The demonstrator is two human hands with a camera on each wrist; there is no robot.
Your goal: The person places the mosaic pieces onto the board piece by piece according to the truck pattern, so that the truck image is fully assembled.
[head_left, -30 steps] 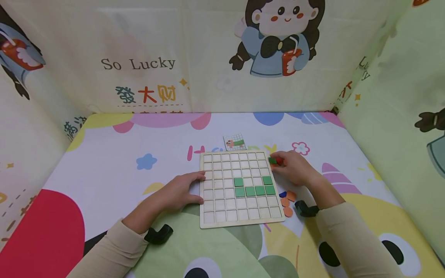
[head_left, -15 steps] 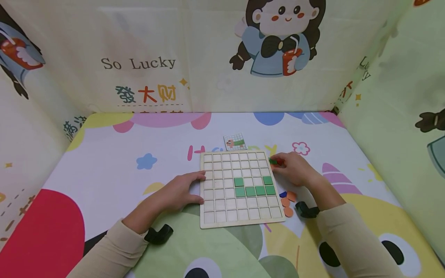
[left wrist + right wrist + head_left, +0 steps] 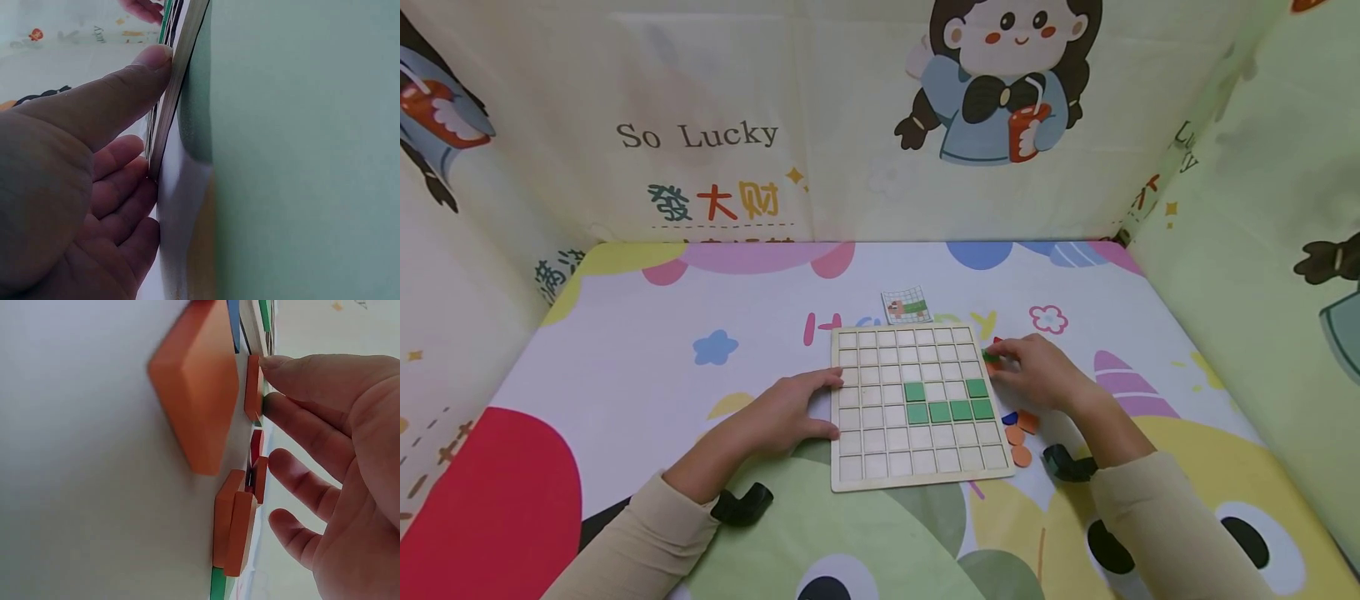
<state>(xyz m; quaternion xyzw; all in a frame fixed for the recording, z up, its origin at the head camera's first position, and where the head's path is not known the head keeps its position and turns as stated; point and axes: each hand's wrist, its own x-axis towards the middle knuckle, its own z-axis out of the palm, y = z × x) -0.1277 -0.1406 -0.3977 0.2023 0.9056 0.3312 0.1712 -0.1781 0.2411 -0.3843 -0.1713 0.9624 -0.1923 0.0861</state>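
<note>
A pale wooden grid board (image 3: pixel 870 467) lies on the table, with several green square tiles (image 3: pixel 938 412) set in its cells. My left hand (image 3: pixel 782 412) rests against the board's left edge, thumb and fingers spread along it; in the left wrist view the thumb (image 3: pixel 112 100) touches the rim. My right hand (image 3: pixel 1039 367) is beside the board's upper right edge. Its fingertips touch a small pile there, with a green tile (image 3: pixel 990 355) at the tips. In the right wrist view the thumb and index finger meet an orange tile (image 3: pixel 253 387); whether they pinch anything is unclear.
Orange pieces (image 3: pixel 1016 436) and a blue piece (image 3: pixel 1010 418) lie right of the board, below my right hand. A small picture card (image 3: pixel 906 306) lies just behind the board. Patterned cloth walls (image 3: pixel 835 125) border the table's back and sides.
My right hand has shifted slightly right and toward me, and its fingers have moved over the pile; a red piece now shows behind them. The left hand and the board have stayed put.
</note>
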